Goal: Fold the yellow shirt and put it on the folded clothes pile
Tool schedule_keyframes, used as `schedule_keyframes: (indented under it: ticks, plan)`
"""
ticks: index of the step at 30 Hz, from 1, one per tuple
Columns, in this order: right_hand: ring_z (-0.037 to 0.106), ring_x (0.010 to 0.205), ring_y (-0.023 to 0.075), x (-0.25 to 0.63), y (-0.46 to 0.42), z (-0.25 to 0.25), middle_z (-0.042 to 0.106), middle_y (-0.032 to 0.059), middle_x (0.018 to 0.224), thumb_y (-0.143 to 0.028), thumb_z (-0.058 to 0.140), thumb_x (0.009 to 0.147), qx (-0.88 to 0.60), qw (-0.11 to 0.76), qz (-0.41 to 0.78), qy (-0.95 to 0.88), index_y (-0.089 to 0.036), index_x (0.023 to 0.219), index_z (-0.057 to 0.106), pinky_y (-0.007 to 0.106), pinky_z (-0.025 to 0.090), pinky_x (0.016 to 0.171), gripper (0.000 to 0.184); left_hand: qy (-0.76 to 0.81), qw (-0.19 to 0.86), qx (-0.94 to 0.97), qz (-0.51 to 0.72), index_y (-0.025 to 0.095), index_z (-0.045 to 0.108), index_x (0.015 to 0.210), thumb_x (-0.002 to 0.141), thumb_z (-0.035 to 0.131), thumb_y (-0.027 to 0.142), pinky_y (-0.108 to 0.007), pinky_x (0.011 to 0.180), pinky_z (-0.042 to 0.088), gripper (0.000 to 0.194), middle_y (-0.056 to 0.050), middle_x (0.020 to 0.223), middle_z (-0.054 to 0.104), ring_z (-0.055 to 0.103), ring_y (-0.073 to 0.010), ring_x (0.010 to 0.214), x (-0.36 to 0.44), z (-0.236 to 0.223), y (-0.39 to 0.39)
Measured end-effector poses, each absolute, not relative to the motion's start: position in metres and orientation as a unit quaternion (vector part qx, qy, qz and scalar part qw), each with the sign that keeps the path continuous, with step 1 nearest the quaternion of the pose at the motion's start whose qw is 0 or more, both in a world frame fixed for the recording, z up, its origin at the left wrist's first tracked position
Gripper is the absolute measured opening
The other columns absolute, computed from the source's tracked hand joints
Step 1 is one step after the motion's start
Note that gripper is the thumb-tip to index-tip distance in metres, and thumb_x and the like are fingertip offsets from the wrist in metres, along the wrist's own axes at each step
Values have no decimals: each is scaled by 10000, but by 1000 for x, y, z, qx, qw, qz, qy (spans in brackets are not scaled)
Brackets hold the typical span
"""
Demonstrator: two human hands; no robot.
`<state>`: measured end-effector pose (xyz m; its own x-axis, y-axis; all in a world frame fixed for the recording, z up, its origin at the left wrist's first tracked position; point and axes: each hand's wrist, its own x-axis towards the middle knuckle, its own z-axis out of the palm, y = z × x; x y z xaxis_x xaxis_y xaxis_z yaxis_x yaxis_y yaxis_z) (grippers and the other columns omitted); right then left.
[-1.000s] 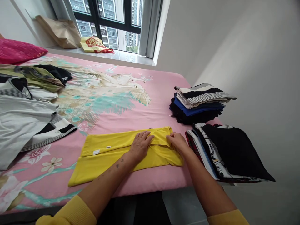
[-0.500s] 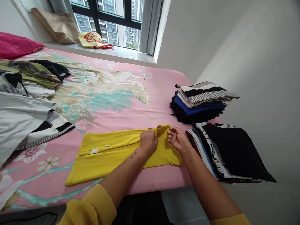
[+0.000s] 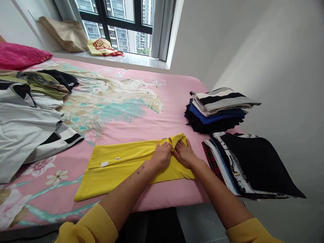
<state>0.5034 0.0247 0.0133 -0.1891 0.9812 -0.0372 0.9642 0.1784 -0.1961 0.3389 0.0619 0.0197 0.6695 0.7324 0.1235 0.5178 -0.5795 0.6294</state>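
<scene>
Head view: a yellow garment (image 3: pixel 106 179), laid out as a long flat strip on the near part of the pink bed (image 3: pixel 167 121), between loose clothes (image 3: pixel 27 125) on the left and a black-topped stack (image 3: pixel 255 162) on the right. Apparently working the bunched ridge of cloth at the far right corner. On one side of that ridge, the left hand (image 3: pixel 162 157), lying across the strip with fingers bent; just beside it, the right hand (image 3: pixel 186 156), with fingers tucked in at the turned-up cloth. With most fingertips hidden, no telling between a pinch and a mere press, for either hand. To do this well, anchor lightly on the left, so as not to drag the lower layer or the white label (image 3: pixel 104 164) askew. Ease the ridge outward on the right, toward the far edge, then smooth the slack at the right end before pressing flat
</scene>
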Motion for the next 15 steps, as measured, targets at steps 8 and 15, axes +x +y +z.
schedule_keyframes:
  ticks: [8,15]
  plan:
    - [336,1286,267,550,25,4,466,117,1357,-263,348,899,-772,120,-3,-624,-148,1269,501,494,193,1063,417,337,143,924,112,288,385,1371,828,415,178,-648,1068,25,555,-63,1493,307,165,-348,1383,345,-3,43]
    - [514,968,240,532,41,29,626,110,985,-410,427,889,-794,221,-33,-565,-163,1040,589,363,367,860,331,343,111,926,108,286,470,1301,786,452,174,-644,1070,-13,528,-91,1419,416,247,-343,1353,352,6,46]
